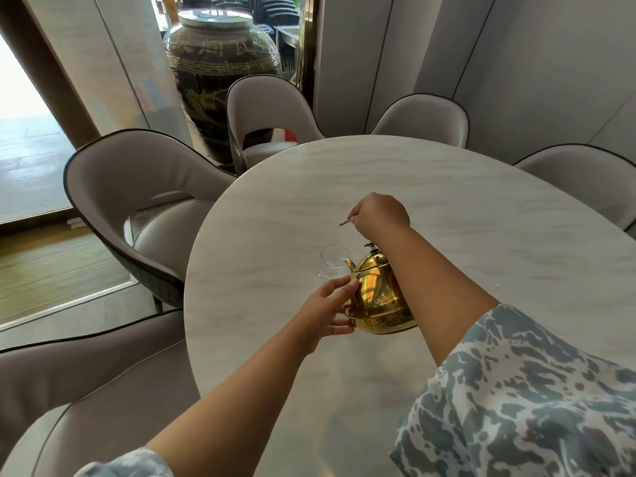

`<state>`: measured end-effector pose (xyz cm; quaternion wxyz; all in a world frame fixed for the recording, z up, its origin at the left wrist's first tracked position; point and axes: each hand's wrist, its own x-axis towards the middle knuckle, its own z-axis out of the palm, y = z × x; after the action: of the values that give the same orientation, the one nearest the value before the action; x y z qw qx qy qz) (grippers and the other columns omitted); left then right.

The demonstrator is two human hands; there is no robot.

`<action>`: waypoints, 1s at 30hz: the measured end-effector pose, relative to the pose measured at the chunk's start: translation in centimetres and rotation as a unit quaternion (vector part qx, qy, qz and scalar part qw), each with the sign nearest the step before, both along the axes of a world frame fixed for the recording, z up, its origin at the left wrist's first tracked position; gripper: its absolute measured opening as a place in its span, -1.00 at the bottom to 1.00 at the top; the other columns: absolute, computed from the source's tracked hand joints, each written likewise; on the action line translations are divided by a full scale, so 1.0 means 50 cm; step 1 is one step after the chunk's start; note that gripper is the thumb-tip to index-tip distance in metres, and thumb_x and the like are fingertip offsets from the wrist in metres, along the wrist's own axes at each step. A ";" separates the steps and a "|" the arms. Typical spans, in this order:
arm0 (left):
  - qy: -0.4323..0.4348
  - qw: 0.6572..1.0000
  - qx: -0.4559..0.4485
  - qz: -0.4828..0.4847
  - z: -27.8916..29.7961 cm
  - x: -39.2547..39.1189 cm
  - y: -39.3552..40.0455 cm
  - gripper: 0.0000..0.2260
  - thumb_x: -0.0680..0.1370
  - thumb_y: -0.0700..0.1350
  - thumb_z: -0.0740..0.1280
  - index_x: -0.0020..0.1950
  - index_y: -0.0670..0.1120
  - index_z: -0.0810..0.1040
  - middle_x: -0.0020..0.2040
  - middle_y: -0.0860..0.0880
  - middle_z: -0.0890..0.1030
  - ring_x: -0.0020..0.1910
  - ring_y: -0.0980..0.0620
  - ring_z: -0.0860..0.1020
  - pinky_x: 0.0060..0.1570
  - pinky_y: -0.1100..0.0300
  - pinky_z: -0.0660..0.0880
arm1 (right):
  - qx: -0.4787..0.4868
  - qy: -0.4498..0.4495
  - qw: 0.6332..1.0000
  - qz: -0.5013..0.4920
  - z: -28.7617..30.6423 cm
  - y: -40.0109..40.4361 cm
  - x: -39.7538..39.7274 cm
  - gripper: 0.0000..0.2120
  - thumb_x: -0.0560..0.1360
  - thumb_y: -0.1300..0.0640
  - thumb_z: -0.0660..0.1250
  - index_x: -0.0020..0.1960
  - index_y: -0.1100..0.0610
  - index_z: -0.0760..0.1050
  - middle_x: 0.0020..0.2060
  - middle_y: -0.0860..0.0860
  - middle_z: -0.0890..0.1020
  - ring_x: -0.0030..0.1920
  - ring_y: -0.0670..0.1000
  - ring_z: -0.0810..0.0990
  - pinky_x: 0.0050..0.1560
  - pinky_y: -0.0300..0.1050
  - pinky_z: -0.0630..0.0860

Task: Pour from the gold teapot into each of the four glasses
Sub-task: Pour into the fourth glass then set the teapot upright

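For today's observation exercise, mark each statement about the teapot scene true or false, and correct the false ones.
1. The gold teapot is tilted with its spout toward a glass. True.
2. Four glasses are visible. False: only one shows.
3. The left hand touches the teapot's body. True.
4. The right hand is open and empty. False: it is closed on the teapot's thin handle.
5. The table is square. False: its edge is rounded.

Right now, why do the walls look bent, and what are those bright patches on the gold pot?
Head view: the wide-angle lens bows the straight wall panels; the gold teapot mirrors window light; the doorway at left is overexposed.
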<state>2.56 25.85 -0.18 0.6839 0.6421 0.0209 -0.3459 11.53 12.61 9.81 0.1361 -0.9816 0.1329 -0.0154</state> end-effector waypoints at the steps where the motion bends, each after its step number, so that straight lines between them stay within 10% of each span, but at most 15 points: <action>1: 0.001 1.000 0.001 0.000 0.000 -0.001 0.000 -0.52 0.53 0.21 0.32 0.41 0.10 0.43 0.13 -0.15 0.56 0.12 -0.20 0.63 0.05 0.03 0.64 | -0.001 0.002 1.000 0.000 -0.001 -0.001 0.000 -0.81 0.54 0.16 0.32 0.09 0.12 0.66 -0.03 0.10 0.70 -0.05 0.13 0.64 -0.17 -0.13 0.53; 21: -0.024 0.999 0.019 0.013 -0.019 0.000 0.010 -0.55 0.50 0.06 0.45 0.37 0.12 0.49 0.09 -0.13 0.65 0.02 -0.06 0.65 -0.03 0.11 0.61 | 0.137 -0.127 0.982 -0.016 -0.025 -0.023 -0.123 -0.76 0.59 0.12 0.30 0.20 0.07 0.65 0.09 0.06 0.71 0.04 0.08 0.67 -0.07 -0.18 0.50; 30: -0.074 0.996 0.039 0.032 -0.039 -0.015 -0.013 -0.53 0.54 0.12 0.37 0.44 0.11 0.42 0.11 -0.05 0.64 0.05 -0.02 0.62 0.03 0.07 0.58 | 0.220 -0.253 0.940 -0.061 -0.079 -0.066 -0.262 -0.74 0.58 0.11 0.32 0.25 0.02 0.61 0.04 0.02 0.73 -0.50 -0.27 0.46 -0.46 -0.49 0.33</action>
<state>1.82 25.21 -2.12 0.6685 0.6912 0.0043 -0.2746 -1.58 9.33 5.88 0.3767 -0.8809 0.1541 -0.2416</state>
